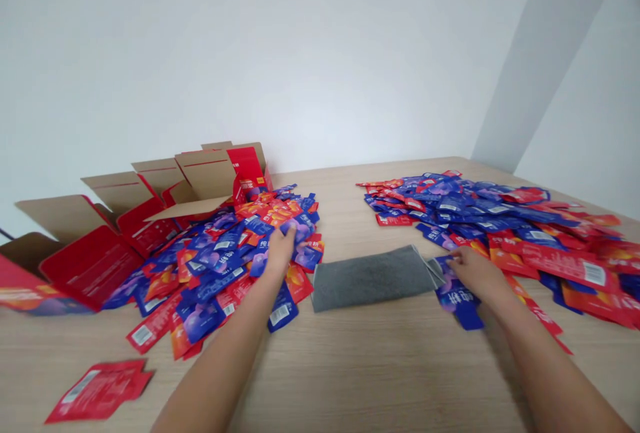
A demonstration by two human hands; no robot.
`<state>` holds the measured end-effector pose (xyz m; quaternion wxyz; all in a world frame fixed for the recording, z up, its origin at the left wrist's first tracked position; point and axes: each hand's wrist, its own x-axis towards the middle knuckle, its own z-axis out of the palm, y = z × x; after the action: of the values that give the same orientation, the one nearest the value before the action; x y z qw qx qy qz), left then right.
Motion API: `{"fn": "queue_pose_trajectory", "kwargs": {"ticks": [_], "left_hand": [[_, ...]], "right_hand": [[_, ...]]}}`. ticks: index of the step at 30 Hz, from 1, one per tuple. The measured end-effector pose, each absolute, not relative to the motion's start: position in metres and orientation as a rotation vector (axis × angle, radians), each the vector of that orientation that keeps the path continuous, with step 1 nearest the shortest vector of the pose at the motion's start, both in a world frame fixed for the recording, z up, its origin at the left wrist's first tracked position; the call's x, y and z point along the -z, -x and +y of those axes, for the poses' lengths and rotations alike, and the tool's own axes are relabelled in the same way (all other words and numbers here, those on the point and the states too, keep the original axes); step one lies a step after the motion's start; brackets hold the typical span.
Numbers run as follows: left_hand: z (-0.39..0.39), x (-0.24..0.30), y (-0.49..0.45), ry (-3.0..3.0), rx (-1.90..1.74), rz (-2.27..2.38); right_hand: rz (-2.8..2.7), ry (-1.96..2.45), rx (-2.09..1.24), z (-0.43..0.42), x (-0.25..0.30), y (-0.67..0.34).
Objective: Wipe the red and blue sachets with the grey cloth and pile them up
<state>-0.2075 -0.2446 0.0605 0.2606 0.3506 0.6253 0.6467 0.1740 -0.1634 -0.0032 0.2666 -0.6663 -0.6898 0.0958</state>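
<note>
My left hand (281, 247) reaches over the left pile of packets, its fingers closed on a blue-and-purple packet (300, 225) at the pile's right side. At the near-left edge of the right pile, my right hand (473, 269) pinches the edge of another blue packet (456, 294), whose cut-out spout end points toward me. Between the hands lies a folded grey cloth (373, 278). Its right end touches or nearly touches the right packet. The fingertips of both hands are partly hidden.
Several open red cardboard boxes (100, 265) stand in a row behind the left pile (215, 253). A larger pile of blue and red packets (480, 209) spreads over the right side. One red packet (97, 389) lies apart at front left. The wooden table (345, 366) meets a white wall.
</note>
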Motion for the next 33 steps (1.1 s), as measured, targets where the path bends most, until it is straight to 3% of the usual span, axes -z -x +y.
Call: {"fn": "queue_pose_trajectory", "kwargs": {"ticks": [2, 5, 8, 13, 16, 20, 27, 33], "left_hand": [[-0.246, -0.086, 0.239, -0.593, -2.080, 1.439], [-0.252, -0.109, 0.262, -0.404, -2.112, 1.246], [-0.258, -0.095, 0.244, -0.529, -1.796, 1.316], [-0.278, -0.029, 0.164, -1.479, -1.153, 1.609], [-0.293, -0.003, 0.128, -2.183, -0.715, 1.632], [-0.299, 0.009, 0.109, -2.500, -0.394, 1.727], [-0.295, 0.018, 0.104, -2.582, -0.305, 1.938], [-0.295, 0.020, 0.105, -2.627, -0.238, 1.924]], "right_hand": [[-1.779, 1.898, -0.190, -0.173, -0.012, -0.174], [-1.578, 1.795, -0.048, -0.188, -0.035, -0.170], [-1.463, 1.484, -0.071, -0.196, -0.044, -0.158], [-1.469, 1.098, -0.594, -0.201, -0.031, -0.125], [-1.442, 0.990, -0.696, -0.205, -0.028, -0.108], [-1.572, 1.015, -0.759, -0.206, -0.019, -0.086], [-2.309, 1.031, -0.234, -0.229, 0.023, -0.050], [-2.556, 1.023, -0.079, -0.236, 0.028, -0.051]]}}
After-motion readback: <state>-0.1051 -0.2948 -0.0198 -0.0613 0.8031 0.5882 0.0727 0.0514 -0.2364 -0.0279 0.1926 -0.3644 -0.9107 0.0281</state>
